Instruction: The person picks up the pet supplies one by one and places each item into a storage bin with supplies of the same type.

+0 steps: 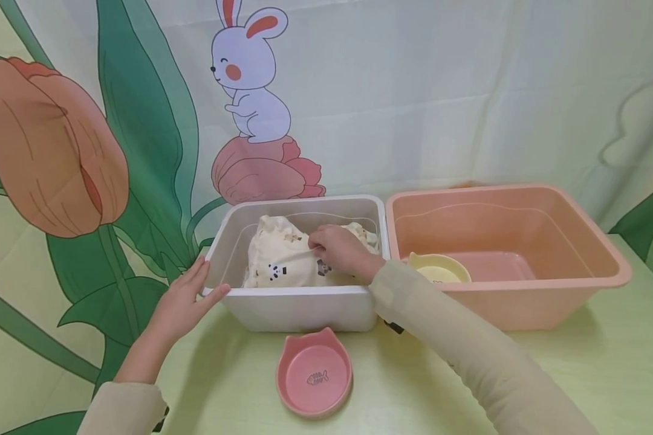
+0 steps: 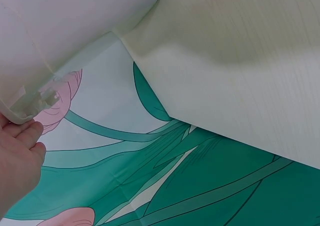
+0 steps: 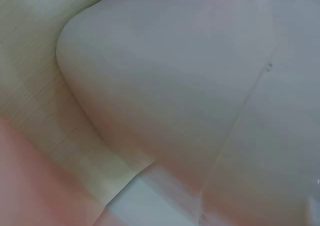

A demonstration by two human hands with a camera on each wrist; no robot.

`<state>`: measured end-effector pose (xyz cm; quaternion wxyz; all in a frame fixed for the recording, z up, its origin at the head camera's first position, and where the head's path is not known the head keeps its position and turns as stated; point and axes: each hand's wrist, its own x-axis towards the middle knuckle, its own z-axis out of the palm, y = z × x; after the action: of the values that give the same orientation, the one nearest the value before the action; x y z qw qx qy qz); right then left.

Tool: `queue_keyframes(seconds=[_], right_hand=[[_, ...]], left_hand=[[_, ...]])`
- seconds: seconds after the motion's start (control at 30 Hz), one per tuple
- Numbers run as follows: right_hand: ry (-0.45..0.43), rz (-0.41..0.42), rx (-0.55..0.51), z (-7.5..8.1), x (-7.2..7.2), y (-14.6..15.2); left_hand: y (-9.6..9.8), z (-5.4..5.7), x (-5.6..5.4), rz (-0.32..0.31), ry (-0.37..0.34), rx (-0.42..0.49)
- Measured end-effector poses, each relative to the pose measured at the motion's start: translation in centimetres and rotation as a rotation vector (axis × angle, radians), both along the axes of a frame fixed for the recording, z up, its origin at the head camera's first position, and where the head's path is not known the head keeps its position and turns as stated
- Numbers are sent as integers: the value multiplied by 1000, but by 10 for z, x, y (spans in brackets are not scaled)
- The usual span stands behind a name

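A cream cloth with small bear and panda prints (image 1: 283, 260) lies bunched inside the white bin (image 1: 305, 308). My right hand (image 1: 341, 249) reaches over the bin's right side and pinches a fold of this cloth; its fingertips are partly hidden. At the bin's left end, my left hand (image 1: 182, 302) rests on the rim with fingers and thumb stretched out. The left wrist view shows the left hand's fingers (image 2: 27, 136) against the bin's edge. In the right wrist view only the bin's outer wall (image 3: 165, 76) shows large, and the right hand is out of sight.
A pink cat-eared bowl (image 1: 314, 377) with a fishbone print sits on the table (image 1: 413, 386) in front of the white bin. A peach bin (image 1: 522, 302) stands right beside it, holding a yellow bowl (image 1: 441, 266). Behind hangs a printed curtain (image 1: 413, 90).
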<state>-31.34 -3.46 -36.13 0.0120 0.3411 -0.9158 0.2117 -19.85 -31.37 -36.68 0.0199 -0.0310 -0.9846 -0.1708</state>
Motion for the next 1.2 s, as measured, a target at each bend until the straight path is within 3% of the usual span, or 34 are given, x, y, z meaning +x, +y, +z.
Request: queue_keyframes(seconds=[1.2], right_hand=[[6, 20, 23, -9, -2, -2]], left_hand=[[0, 1, 0, 1, -6, -5]])
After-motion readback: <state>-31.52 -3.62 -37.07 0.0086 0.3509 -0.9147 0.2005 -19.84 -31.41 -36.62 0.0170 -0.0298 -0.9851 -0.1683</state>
